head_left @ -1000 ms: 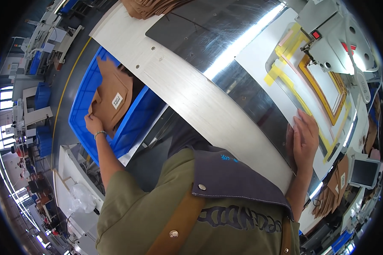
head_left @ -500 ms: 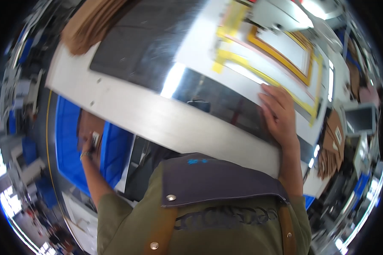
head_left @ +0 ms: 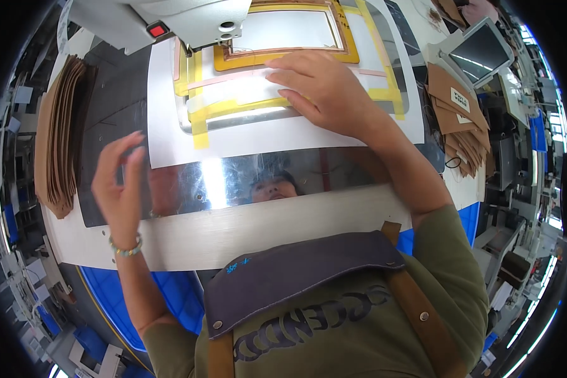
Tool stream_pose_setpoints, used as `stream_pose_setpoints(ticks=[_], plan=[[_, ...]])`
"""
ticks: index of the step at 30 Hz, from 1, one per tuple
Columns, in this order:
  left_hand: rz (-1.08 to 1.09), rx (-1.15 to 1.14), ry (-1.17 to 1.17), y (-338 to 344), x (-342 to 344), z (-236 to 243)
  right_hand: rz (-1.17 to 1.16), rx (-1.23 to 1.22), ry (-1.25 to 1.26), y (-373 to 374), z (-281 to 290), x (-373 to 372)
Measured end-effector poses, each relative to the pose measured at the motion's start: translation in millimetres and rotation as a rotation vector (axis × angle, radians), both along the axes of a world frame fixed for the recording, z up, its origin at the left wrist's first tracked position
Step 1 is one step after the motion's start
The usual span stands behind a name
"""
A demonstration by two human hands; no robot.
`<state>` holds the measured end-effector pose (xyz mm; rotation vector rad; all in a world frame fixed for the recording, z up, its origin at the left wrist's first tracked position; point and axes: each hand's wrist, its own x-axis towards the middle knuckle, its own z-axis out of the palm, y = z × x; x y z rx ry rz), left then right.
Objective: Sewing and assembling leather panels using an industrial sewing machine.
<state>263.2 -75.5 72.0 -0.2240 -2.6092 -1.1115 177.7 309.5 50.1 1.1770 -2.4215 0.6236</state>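
Observation:
My left hand hangs over the dark steel plate, fingers curled loosely but apart and empty, with a beaded bracelet on the wrist. My right hand lies over the white template sheet, fingers spread, the fingertips near the lower edge of the yellow frame. Yellow and pink tape strips cross the template. The white machine head with a red button stands over the template's upper left, beside the frame.
Brown pieces are stacked on the left and right of the pale worktop. A screen stands at upper right, near a person in pink. Blue bins sit below the front edge, beside my left forearm.
My left hand has left the brown pieces in the blue bin and risen over the steel plate. My right hand has moved onto the template. The view has swung from the bin to the machine.

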Motion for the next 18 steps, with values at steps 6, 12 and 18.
stream_pose_setpoints(ticks=[6, 12, 18], plan=[[-0.217, -0.303, 0.003, 67, -70, -14, -0.027, 0.032, -0.027, 14, -14, -3], [-0.227, -0.197, -0.059, 57, -91, -40, -0.015, 0.006, -0.103, 11, -9, 0], [-0.154, 0.020, -0.020, 69, -85, -42, -0.024, 0.018, -0.104, 10, -8, -3]])
